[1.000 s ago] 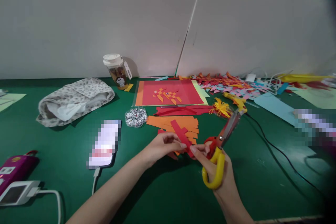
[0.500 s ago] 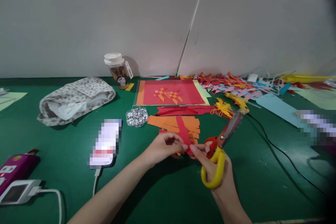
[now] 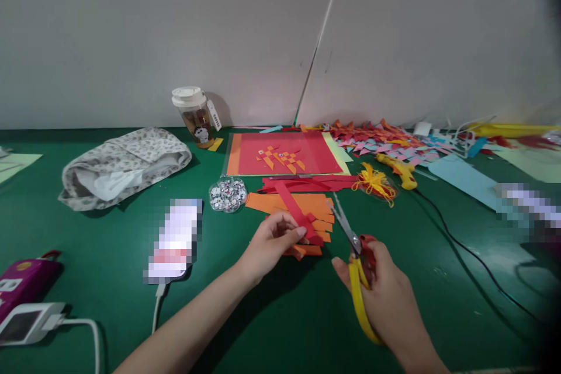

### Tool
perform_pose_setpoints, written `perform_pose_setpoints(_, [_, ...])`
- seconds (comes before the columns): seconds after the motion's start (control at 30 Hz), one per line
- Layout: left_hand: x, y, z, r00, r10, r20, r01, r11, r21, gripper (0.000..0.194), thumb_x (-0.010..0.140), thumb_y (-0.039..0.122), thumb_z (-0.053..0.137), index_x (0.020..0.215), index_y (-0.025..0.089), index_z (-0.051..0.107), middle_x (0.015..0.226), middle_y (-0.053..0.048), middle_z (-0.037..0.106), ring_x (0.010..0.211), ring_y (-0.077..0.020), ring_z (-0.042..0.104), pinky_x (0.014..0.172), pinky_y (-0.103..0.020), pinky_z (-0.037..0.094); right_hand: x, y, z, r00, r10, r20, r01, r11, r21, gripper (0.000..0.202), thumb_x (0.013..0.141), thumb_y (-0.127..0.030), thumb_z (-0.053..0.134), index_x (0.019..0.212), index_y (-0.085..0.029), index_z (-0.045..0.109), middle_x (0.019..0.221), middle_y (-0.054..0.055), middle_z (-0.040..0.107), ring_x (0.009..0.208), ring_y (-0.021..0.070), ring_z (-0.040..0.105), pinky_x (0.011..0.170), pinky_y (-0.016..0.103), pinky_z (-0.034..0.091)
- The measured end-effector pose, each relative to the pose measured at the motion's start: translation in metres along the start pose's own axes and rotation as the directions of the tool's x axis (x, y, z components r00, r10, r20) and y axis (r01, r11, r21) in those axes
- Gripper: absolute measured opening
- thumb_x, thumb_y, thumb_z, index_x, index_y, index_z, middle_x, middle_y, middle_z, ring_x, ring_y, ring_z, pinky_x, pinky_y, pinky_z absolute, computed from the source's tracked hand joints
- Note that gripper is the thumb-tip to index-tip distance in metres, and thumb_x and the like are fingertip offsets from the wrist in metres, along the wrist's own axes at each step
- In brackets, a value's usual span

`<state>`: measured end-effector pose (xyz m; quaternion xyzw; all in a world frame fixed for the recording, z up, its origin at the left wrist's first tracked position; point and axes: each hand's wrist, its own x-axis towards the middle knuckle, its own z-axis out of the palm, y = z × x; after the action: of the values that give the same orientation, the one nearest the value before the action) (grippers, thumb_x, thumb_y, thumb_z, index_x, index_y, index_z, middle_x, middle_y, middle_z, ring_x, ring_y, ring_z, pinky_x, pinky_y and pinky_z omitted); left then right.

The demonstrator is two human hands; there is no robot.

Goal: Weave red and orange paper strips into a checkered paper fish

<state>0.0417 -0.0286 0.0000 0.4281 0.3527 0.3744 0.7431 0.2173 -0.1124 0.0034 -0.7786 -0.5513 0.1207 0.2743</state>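
Observation:
My left hand (image 3: pixel 276 245) pinches a folded or crossed red paper strip (image 3: pixel 293 204) between thumb and fingers. In my right hand (image 3: pixel 385 286) is a pair of scissors (image 3: pixel 354 242) with yellow and red handles, blades slightly parted and pointing away towards the upper left. A gap separates the blade tips from the red strip. Beneath the left hand lie several orange paper strips (image 3: pixel 267 203), fanned on the green table. Just behind them is a stack of red strips (image 3: pixel 315 183). Two woven orange-and-red paper fish (image 3: pixel 287 159) rest on a red sheet (image 3: pixel 249 152).
A clear pack of googly eyes (image 3: pixel 228 194) sits left of the strips. Yellow tassels (image 3: pixel 372 181) and a yellow glue gun (image 3: pixel 398 170) with a trailing cord lie right. A phone (image 3: pixel 175 239), a lidded cup (image 3: pixel 193 117), a fabric pouch (image 3: pixel 127 169) and a paper pile (image 3: pixel 381 137) stand around.
My hands have come apart. The right hand now grips the scissors by the handles, blades turned towards the upper left; the red strip stays in my left hand, tilted leftward.

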Motion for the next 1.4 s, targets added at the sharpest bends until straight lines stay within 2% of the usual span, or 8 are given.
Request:
perform_pose_setpoints(0.1, [-0.001,0.0,0.001,0.998,0.062,-0.024,-0.063,0.997,-0.037,0.029,0.069,0.036,0.072,0.077,0.014,0.055,0.074,-0.001,0.061,0.071,-0.0135,0.061,0.058,-0.023,0.052,-0.003,0.005,-0.002,0.998,-0.057,0.032,0.063,0.977,-0.203,0.038,0.07,-0.051,0.06,0.093,-0.024,0.047,0.076,0.002,0.06,0.063,0.0212,0.06,0.049,0.027,0.041])
perform_pose_setpoints(0.27, [-0.001,-0.001,0.0,0.991,0.13,-0.028,-0.132,0.989,-0.072,0.028,0.07,0.034,0.072,0.083,0.014,0.058,0.084,-0.004,0.064,0.078,-0.0169,0.064,0.061,-0.025,0.054,-0.007,0.002,0.0,0.991,-0.118,0.059,0.13,0.953,-0.274,0.04,0.072,-0.056,0.055,0.093,-0.023,0.046,0.085,0.006,0.06,0.076,0.026,0.062,0.053,0.029,0.042])
perform_pose_setpoints(0.47, [-0.001,-0.001,0.0,0.991,0.134,-0.026,-0.136,0.988,-0.071,0.03,0.069,0.035,0.073,0.087,0.015,0.06,0.09,-0.005,0.066,0.079,-0.0179,0.065,0.059,-0.024,0.054,-0.01,0.002,0.0,0.989,-0.139,0.04,0.145,0.946,-0.289,0.041,0.071,-0.059,0.053,0.091,-0.023,0.046,0.082,0.006,0.06,0.072,0.0257,0.063,0.05,0.029,0.041])
perform_pose_setpoints(0.63, [-0.002,-0.001,0.001,0.992,0.117,-0.044,-0.12,0.991,-0.062,0.032,0.068,0.035,0.074,0.086,0.014,0.058,0.087,-0.005,0.065,0.076,-0.0175,0.065,0.059,-0.025,0.054,-0.01,0.002,0.0,0.994,-0.098,0.048,0.107,0.949,-0.297,0.035,0.071,-0.056,0.053,0.083,-0.024,0.045,0.077,0.005,0.06,0.068,0.0254,0.063,0.049,0.029,0.041])
perform_pose_setpoints(0.93, [-0.002,0.0,0.003,0.995,0.101,-0.004,-0.101,0.992,-0.076,0.032,0.067,0.035,0.074,0.085,0.015,0.058,0.083,-0.004,0.065,0.076,-0.017,0.064,0.059,-0.024,0.053,-0.009,-0.003,0.0,0.991,-0.104,0.087,0.123,0.962,-0.243,0.032,0.071,-0.048,0.056,0.088,-0.024,0.045,0.081,0.005,0.061,0.073,0.0257,0.063,0.053,0.029,0.043])
perform_pose_setpoints(1.2, [-0.002,-0.002,0.004,0.995,0.101,0.002,-0.101,0.991,-0.089,0.035,0.063,0.037,0.076,0.083,0.015,0.058,0.078,-0.004,0.064,0.075,-0.0192,0.064,0.057,-0.026,0.053,-0.01,-0.003,0.001,0.989,-0.111,0.095,0.13,0.963,-0.235,0.03,0.071,-0.046,0.055,0.089,-0.024,0.046,0.08,0.004,0.061,0.068,0.0245,0.063,0.051,0.028,0.043])
perform_pose_setpoints(1.4, [-0.002,-0.004,0.003,0.994,0.11,0.025,-0.107,0.989,-0.101,0.031,0.067,0.034,0.075,0.085,0.015,0.058,0.08,-0.004,0.065,0.076,-0.0188,0.064,0.057,-0.026,0.053,-0.009,-0.005,0.0,0.991,-0.084,0.103,0.105,0.969,-0.222,0.038,0.07,-0.054,0.055,0.091,-0.024,0.046,0.081,0.004,0.062,0.072,0.0254,0.063,0.053,0.029,0.044])
